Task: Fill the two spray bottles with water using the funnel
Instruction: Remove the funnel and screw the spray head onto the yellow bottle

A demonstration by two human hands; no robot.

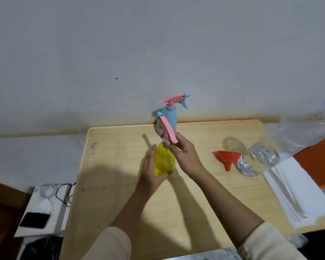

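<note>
A yellow spray bottle (163, 161) is held above the wooden table (120, 166), tilted a little. My left hand (150, 171) wraps its body from the left. My right hand (184, 154) grips the neck just under its pink spray head (166, 130). Behind it, near the table's far edge, a blue spray bottle (170, 119) with a pink head stands upright. A red funnel (228, 159) lies on its side to the right, touching a clear plastic water bottle (259, 160) that also lies on the table.
A stack of white paper (293, 192) lies on the table's right edge. Lower left, beside the table, a white box (36, 226) holds a black phone (35, 220) and cables (51, 188). A grey wall stands just behind the table.
</note>
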